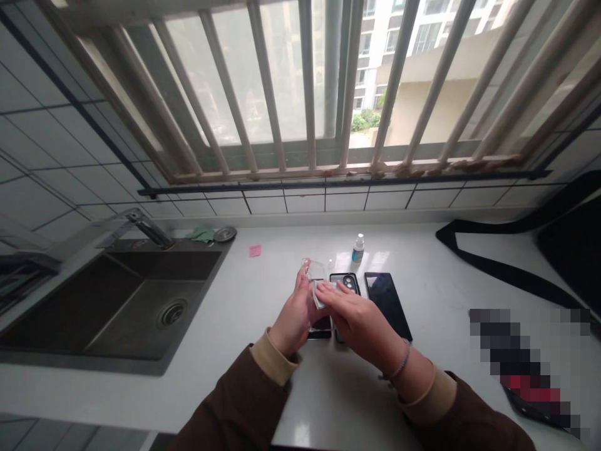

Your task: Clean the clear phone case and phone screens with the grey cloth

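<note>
Head cam: left grip (293,319) holds clear phone case (315,270); right grip (359,322) presses white cloth (323,292) on it.

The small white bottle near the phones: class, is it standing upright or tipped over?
Upright. The small white bottle stands on its base on the counter, cap at the top, just behind the phones.

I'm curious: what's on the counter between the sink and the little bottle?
A small pink paper lies between sink and bottle, seen in the head view.
</note>
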Demonstrator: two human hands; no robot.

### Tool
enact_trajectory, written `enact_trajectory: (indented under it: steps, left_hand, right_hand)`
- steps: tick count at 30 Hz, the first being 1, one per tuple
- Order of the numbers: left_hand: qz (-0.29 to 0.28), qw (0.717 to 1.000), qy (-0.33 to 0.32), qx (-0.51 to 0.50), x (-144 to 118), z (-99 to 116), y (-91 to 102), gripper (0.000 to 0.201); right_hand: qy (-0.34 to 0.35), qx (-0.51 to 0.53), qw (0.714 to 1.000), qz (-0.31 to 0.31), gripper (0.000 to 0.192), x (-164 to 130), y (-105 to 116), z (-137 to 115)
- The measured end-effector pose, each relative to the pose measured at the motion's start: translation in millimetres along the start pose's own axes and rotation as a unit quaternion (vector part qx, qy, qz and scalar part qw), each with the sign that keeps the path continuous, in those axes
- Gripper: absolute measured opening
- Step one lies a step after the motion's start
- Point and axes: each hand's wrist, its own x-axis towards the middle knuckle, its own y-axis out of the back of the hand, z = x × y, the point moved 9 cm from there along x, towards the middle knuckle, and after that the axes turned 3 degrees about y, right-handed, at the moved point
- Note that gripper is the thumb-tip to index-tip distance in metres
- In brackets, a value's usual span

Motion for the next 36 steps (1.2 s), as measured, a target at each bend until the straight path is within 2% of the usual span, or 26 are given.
enact_trajectory:
  steps: [4,9,12,14,16,19,20,21,22,24,26,29,32,36]
  left_hand:
    - [0.035,0.999,-0.003,-0.009,4,7,12.5,0.068]
    - [0.036,0.996,0.064,-0.054,6,0,18.6,0.061]
    - [0.074,0.994,0.027,-0.074,6,9,24.4,0.054]
    - [0.093,0.993,0.004,-0.076,5,16,26.3,0.054]
    - [0.085,0.993,0.005,-0.076,4,19,23.6,0.056]
    - [0.019,0.996,0.045,-0.080,2,16,10.1,0.058]
    - [-0.011,0.995,0.064,-0.074,0,13,3.7,0.060]
    - [-0.042,0.993,0.085,-0.064,-3,10,-2.8,0.061]
    - [-0.070,0.991,0.104,-0.051,-6,6,-8.9,0.063]
    - [-0.117,0.983,0.136,-0.028,-11,-1,-19.1,0.064]
    - [-0.148,0.976,0.161,-0.018,-16,-7,-25.7,0.063]
    - [-0.174,0.968,0.177,-0.024,-19,-12,-29.6,0.057]
    - [-0.164,0.971,0.170,-0.045,-16,-14,-26.3,0.055]
    - [-0.069,0.986,0.119,-0.097,-4,-9,-8.6,0.050]
  right_hand:
    - [-0.008,0.083,0.996,-0.015,0.046,2,0,-9]
    - [-0.033,0.178,0.983,-0.024,0.043,2,5,-12]
    - [-0.090,0.246,0.965,-0.033,0.034,2,6,-5]
    - [-0.156,0.318,0.935,-0.031,0.025,0,2,5]
    - [-0.231,0.403,0.885,0.021,0.027,-5,1,22]
    - [-0.331,0.459,0.801,0.194,0.032,-21,10,57]
    - [-0.352,0.442,0.786,0.250,0.033,-29,16,68]
    - [-0.364,0.407,0.786,0.290,0.035,-35,23,75]
    - [-0.367,0.358,0.800,0.312,0.037,-38,31,79]
    - [-0.351,0.239,0.854,0.302,0.040,-38,44,78]
    - [-0.306,0.135,0.911,0.242,0.040,-29,48,67]
    - [-0.197,0.064,0.967,0.149,0.041,-13,37,42]
    - [-0.083,0.032,0.993,0.081,0.047,-4,21,19]
    - [0.000,0.012,1.000,0.014,0.052,-1,6,1]
